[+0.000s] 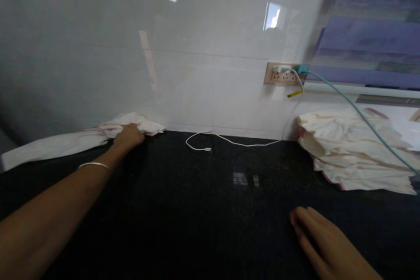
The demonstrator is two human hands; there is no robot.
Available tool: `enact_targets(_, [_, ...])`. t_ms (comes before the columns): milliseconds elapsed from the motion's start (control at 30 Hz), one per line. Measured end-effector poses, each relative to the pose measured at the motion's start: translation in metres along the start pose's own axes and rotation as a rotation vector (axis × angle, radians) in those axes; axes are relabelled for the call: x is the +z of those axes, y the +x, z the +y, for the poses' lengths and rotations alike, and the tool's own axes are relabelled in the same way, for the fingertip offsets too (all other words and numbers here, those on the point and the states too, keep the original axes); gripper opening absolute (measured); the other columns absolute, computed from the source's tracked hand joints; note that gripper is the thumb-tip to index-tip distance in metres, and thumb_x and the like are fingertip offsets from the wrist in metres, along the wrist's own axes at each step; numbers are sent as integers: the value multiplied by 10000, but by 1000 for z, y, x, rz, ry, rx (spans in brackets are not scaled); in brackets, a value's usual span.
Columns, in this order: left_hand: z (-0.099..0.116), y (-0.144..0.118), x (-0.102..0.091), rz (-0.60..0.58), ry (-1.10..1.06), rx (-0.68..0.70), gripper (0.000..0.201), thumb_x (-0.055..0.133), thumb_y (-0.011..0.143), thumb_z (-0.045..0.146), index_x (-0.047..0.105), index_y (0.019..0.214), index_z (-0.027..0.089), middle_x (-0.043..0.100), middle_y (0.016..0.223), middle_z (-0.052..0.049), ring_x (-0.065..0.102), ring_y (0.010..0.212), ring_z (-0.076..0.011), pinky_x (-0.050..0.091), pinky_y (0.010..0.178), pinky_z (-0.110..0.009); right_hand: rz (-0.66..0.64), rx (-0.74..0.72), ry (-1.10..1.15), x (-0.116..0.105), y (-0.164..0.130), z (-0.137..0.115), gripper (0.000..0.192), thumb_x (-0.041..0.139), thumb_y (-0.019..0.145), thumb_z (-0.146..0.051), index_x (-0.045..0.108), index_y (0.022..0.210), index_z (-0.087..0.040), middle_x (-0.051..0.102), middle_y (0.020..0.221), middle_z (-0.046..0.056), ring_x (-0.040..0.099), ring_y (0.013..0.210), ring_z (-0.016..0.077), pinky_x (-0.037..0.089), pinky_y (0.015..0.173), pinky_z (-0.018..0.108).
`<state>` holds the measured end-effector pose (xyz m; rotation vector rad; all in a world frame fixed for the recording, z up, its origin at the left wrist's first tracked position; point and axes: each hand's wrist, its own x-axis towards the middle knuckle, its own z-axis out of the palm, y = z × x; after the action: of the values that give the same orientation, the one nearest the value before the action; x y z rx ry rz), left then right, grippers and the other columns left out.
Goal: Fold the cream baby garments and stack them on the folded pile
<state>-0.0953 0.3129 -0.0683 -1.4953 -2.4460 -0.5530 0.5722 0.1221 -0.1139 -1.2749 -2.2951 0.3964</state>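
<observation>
My left hand, with a silver bangle at the wrist, reaches to the back left of the black countertop. Its fingers are closed on a crumpled white cloth with pinkish edging, which lies along the foot of the wall. Part of the cloth is hidden behind the hand. Low on the right, my right hand is held over the counter with its fingers curled in towards the thumb. Nothing shows in it, and it is apart from the second white cloth, a rumpled pile at the back right.
A white charging cable runs from the wall socket down onto the counter, its plug end lying near the middle. A teal cord crosses in front of the right cloth. Purple panels fill the upper right.
</observation>
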Motion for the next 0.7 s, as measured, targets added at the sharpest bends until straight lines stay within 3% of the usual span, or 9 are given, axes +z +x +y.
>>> enact_targets(67, [7, -13, -2, -114, 163, -32, 493, 521, 978, 489, 567, 1164, 35, 667, 1164, -144, 614, 1097, -308, 496, 958, -424, -33, 30, 3, 1, 1, 0, 169, 502, 945, -379, 663, 959, -331, 682, 955, 104, 634, 824, 269, 552, 715, 413])
enact_targets(167, [26, -49, -13, -181, 254, 72, 527, 422, 1004, 557, 602, 1182, 95, 684, 1175, -136, 626, 1101, -320, 483, 954, -442, -58, 58, -5, 1, 2, -3, 160, 482, 966, -352, 637, 952, -312, 659, 941, 83, 613, 834, 244, 529, 742, 390])
enact_targets(367, [81, -171, -61, -230, 111, 310, 459, 385, 997, 561, 626, 1165, 209, 712, 1192, -132, 673, 1089, -323, 489, 892, -394, -28, 32, 3, -4, 7, -13, 124, 471, 937, -248, 594, 925, -261, 652, 917, 58, 595, 836, 214, 464, 763, 353])
enact_targets(533, [151, -284, -108, -345, -135, 513, 310, 365, 1021, 423, 603, 1104, 242, 736, 1092, -81, 701, 1001, -276, 484, 845, -366, -17, -14, -26, -9, 9, -18, 118, 460, 921, -213, 575, 912, -231, 648, 884, 38, 593, 825, 194, 416, 760, 326])
enact_targets(633, [208, -341, -130, -405, -291, 597, 221, 442, 1001, 380, 602, 1086, 254, 737, 1104, -72, 695, 1030, -258, 482, 860, -348, -16, -11, 5, -14, 8, -19, 91, 517, 913, -266, 597, 935, -226, 646, 870, 27, 588, 797, 183, 413, 740, 313])
enact_targets(700, [249, -373, -141, -410, -387, 623, 200, 480, 989, 380, 604, 1092, 262, 734, 1105, -72, 690, 1024, -255, 488, 846, -341, -16, -21, 97, -17, 6, -20, 177, 597, 883, -324, 618, 1031, -229, 650, 884, 19, 594, 787, 176, 436, 739, 304])
